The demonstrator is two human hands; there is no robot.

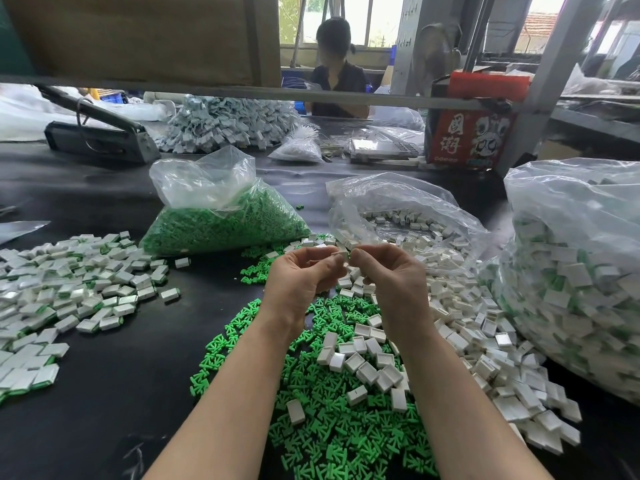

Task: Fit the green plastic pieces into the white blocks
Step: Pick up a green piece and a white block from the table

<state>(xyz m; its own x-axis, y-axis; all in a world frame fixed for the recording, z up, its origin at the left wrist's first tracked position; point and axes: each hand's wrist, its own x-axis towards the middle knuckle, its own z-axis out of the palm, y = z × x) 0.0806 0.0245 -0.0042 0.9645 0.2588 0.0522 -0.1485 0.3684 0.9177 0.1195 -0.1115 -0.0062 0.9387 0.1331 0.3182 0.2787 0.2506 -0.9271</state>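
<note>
- Red printed carton [465, 138] at upper right of the frame, beside a grey metal post [540, 98].
- Seated person in a dark top [337, 84] at top centre, behind a grey crossbar [242, 93].
- Heap of grey-white tagged parts [225, 124] left of that person.
- Dark hinged tool [100, 133] at upper left.
- Small clear bag of white bits [298, 148] near centre top.

Green piece between the hands [347, 268], mostly hidden behind pinching fingertips [337, 263].
</note>
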